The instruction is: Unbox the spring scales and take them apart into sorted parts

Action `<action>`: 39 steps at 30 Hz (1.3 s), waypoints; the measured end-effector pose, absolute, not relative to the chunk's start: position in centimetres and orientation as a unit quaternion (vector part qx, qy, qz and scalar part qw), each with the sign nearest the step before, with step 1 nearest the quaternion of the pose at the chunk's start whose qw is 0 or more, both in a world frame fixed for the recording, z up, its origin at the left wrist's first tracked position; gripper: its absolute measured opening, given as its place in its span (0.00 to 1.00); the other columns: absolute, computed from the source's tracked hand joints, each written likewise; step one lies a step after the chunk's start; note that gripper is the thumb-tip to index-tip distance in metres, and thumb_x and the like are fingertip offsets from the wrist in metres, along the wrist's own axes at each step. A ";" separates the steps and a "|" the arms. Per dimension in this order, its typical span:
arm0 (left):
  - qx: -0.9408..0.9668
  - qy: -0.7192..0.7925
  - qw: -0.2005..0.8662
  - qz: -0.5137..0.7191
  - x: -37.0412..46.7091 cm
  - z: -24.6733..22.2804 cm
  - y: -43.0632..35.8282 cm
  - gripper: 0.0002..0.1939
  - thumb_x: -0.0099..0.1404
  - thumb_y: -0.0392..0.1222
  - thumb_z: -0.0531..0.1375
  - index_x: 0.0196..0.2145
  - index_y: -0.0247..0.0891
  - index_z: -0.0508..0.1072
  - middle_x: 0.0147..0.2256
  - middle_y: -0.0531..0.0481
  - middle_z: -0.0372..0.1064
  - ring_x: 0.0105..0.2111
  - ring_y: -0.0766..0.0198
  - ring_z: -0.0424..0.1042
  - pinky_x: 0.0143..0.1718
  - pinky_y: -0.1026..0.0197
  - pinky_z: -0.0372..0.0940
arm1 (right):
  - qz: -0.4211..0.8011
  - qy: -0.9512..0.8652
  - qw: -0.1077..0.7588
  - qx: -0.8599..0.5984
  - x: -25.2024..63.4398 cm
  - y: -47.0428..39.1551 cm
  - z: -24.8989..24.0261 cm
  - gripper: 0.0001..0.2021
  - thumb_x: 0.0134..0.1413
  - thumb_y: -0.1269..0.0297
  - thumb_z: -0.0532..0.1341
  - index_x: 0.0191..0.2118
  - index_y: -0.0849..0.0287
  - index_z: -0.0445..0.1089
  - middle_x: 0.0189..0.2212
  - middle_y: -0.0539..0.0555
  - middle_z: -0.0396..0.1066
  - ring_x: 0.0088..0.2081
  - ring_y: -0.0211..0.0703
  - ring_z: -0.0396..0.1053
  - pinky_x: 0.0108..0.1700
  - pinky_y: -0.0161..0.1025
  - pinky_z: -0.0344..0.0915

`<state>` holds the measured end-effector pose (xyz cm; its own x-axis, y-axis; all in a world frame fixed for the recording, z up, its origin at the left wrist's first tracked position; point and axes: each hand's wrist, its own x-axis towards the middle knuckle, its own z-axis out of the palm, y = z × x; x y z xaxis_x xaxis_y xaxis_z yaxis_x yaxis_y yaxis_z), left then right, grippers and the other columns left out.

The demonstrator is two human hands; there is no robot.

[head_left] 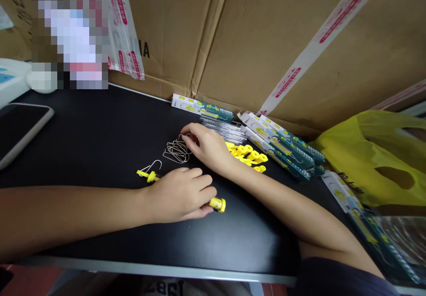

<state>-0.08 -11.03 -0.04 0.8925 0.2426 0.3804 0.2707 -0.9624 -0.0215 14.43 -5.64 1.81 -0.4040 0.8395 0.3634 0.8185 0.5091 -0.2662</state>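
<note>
My left hand (184, 194) is wrapped round a yellow tube-shaped tool (217, 204). One end of the tool shows past the fingertips, and a yellow part with a wire hook (153, 167) sticks out by the wrist. My right hand (211, 147) reaches to a pile of bent metal hooks (177, 150), thumb and forefinger pinched at its right edge; whether a hook is between them is too small to tell. Several yellow plastic parts (254, 155) lie beyond the right wrist, beside a bundle of clear tubes (226, 130).
Printed boxes (282, 147) are stacked at the back right, with another box (202, 108) behind the tubes. A yellow plastic bag (372, 154) sits at right. A phone (23, 127) lies at left. Cardboard (266, 34) stands along the black table's (100, 136) back edge.
</note>
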 end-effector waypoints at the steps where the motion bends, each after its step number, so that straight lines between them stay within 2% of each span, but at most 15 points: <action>1: -0.972 -0.132 0.037 -0.189 -0.1 -0.1 -11.0 0.08 0.64 0.45 0.57 0.32 0.37 0.69 0.30 0.52 0.65 0.31 0.63 0.64 0.29 0.59 0.56 | 0.026 -0.837 0.240 -0.491 14.7 -5.9 1.9 0.09 0.62 0.65 0.53 0.44 0.57 0.67 0.36 0.52 0.71 0.35 0.40 0.68 0.34 0.35 0.59; 8: -0.973 -0.125 0.036 -0.192 -0.3 -0.3 -10.9 0.09 0.66 0.45 0.55 0.35 0.38 0.70 0.32 0.51 0.66 0.33 0.62 0.63 0.32 0.59 0.57 | 0.106 -0.832 0.334 -0.430 19.0 -11.2 1.2 0.12 0.65 0.67 0.48 0.38 0.60 0.68 0.33 0.54 0.69 0.35 0.39 0.67 0.39 0.37 0.62; 11: -0.972 -0.135 0.031 -0.190 -0.2 -0.2 -10.8 0.09 0.67 0.45 0.53 0.36 0.38 0.70 0.33 0.51 0.66 0.33 0.62 0.63 0.32 0.59 0.56 | 0.146 -0.850 0.301 -0.407 21.3 -14.1 0.3 0.10 0.63 0.66 0.49 0.39 0.60 0.68 0.32 0.55 0.68 0.35 0.41 0.66 0.38 0.39 0.64; 13: -0.972 -0.138 0.026 -0.188 -0.2 -0.2 -10.7 0.09 0.67 0.45 0.53 0.37 0.39 0.70 0.33 0.52 0.66 0.33 0.62 0.63 0.31 0.59 0.56 | 0.158 -0.859 0.275 -0.403 22.3 -15.5 0.0 0.10 0.61 0.62 0.53 0.42 0.59 0.67 0.34 0.56 0.68 0.35 0.42 0.67 0.37 0.40 0.65; 16: -0.971 -0.139 0.024 -0.191 -0.1 -0.1 -10.6 0.08 0.67 0.44 0.53 0.38 0.39 0.70 0.32 0.53 0.65 0.32 0.63 0.63 0.31 0.60 0.55 | 0.147 -0.865 0.256 -0.405 22.7 -16.3 -0.3 0.16 0.52 0.56 0.63 0.44 0.59 0.66 0.35 0.56 0.68 0.35 0.43 0.68 0.36 0.40 0.67; 18: -0.971 -0.144 0.027 -0.191 -0.1 -0.1 -10.6 0.09 0.68 0.44 0.53 0.38 0.39 0.70 0.32 0.53 0.66 0.32 0.63 0.63 0.32 0.60 0.55 | 0.143 -0.867 0.255 -0.404 22.6 -16.3 -0.3 0.18 0.49 0.55 0.65 0.43 0.59 0.66 0.34 0.55 0.68 0.34 0.42 0.68 0.35 0.39 0.66; 23: -0.971 -0.143 0.027 -0.192 -0.1 -0.1 -10.5 0.09 0.68 0.44 0.52 0.39 0.39 0.70 0.32 0.53 0.66 0.31 0.63 0.63 0.32 0.60 0.55 | 0.155 -0.861 0.267 -0.404 22.4 -15.9 -0.5 0.13 0.51 0.58 0.64 0.40 0.58 0.66 0.33 0.54 0.68 0.33 0.40 0.66 0.33 0.37 0.65; 31: -0.967 -0.147 0.034 -0.205 -0.2 -0.1 -9.8 0.09 0.68 0.44 0.53 0.40 0.40 0.71 0.32 0.53 0.67 0.32 0.63 0.64 0.32 0.61 0.56 | 0.161 -0.851 0.279 -0.414 22.7 -16.0 -0.6 0.12 0.51 0.61 0.65 0.39 0.59 0.66 0.32 0.53 0.67 0.31 0.39 0.64 0.31 0.36 0.62; 39: -0.959 -0.165 0.043 -0.228 -0.4 0.1 -9.0 0.11 0.69 0.46 0.52 0.42 0.40 0.71 0.33 0.52 0.67 0.33 0.63 0.66 0.34 0.61 0.58 | 0.186 -0.817 0.305 -0.453 23.0 -15.8 -0.4 0.09 0.53 0.62 0.63 0.39 0.58 0.65 0.31 0.52 0.67 0.26 0.35 0.57 0.27 0.34 0.58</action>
